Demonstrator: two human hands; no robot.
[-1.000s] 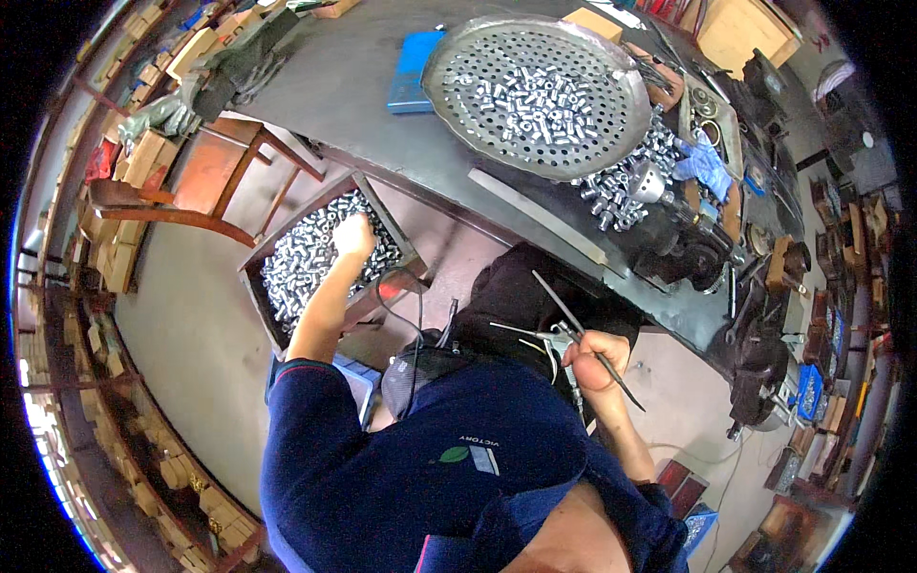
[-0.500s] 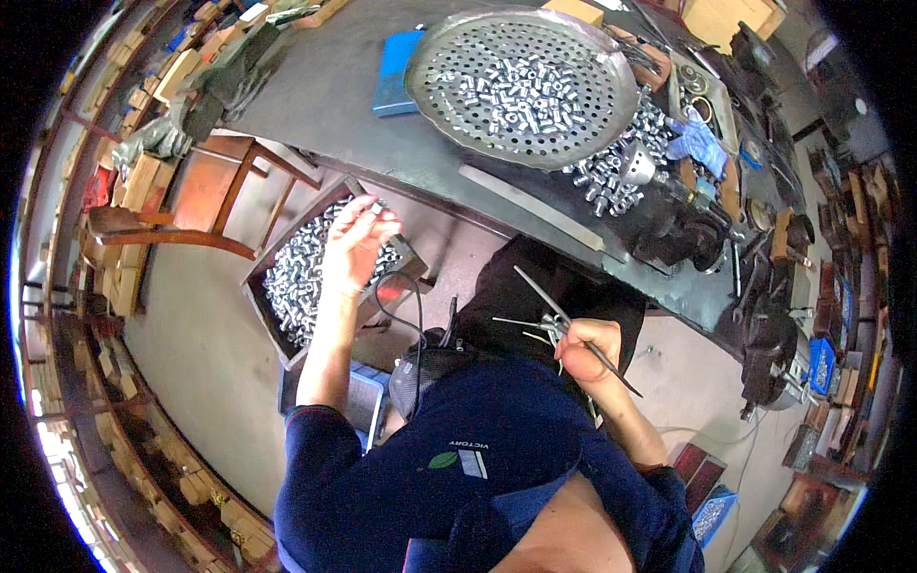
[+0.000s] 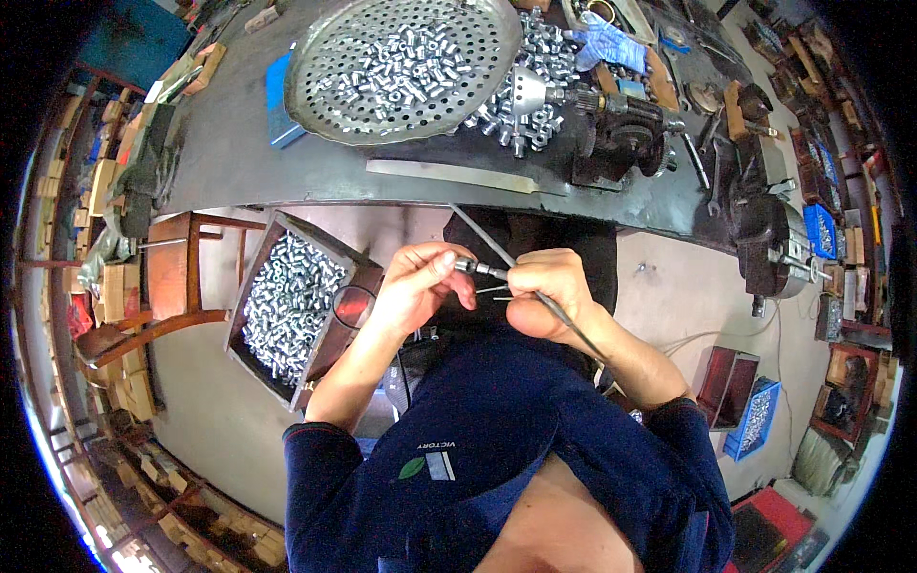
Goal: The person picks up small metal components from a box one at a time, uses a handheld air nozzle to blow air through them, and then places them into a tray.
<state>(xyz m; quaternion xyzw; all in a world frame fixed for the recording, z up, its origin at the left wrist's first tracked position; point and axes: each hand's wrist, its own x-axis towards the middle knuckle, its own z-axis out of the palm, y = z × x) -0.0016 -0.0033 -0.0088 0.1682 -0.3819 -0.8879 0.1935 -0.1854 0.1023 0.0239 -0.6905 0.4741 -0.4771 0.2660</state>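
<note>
In front of my chest, my left hand [image 3: 415,286] pinches a small shiny metal fitting [image 3: 465,265] between thumb and fingers. My right hand [image 3: 549,289] is closed round a long thin grey file-like tool [image 3: 573,331], which slants from upper left to lower right through the fist. A short thin metal tool [image 3: 493,272] also sticks out of that fist towards the fitting; its tip is at the fitting, but whether it is inside cannot be seen. Thinner rods [image 3: 495,289] show below it. Left of my left hand stands a box [image 3: 351,270] heaped with similar fittings.
On the dark workbench [image 3: 215,153] are a perforated round metal tray [image 3: 304,100] of fittings, a fitting pile [image 3: 549,53], a flat metal bar [image 3: 449,176], a small machine [image 3: 621,143] and a vise [image 3: 772,253]. A wooden chair [image 3: 172,267] is left; a blue crate [image 3: 755,420] stands lower right.
My left hand has moved from above the box of fittings rightward to my right hand, carrying a fitting. My right hand has risen slightly with its tools. The view has shifted.
</note>
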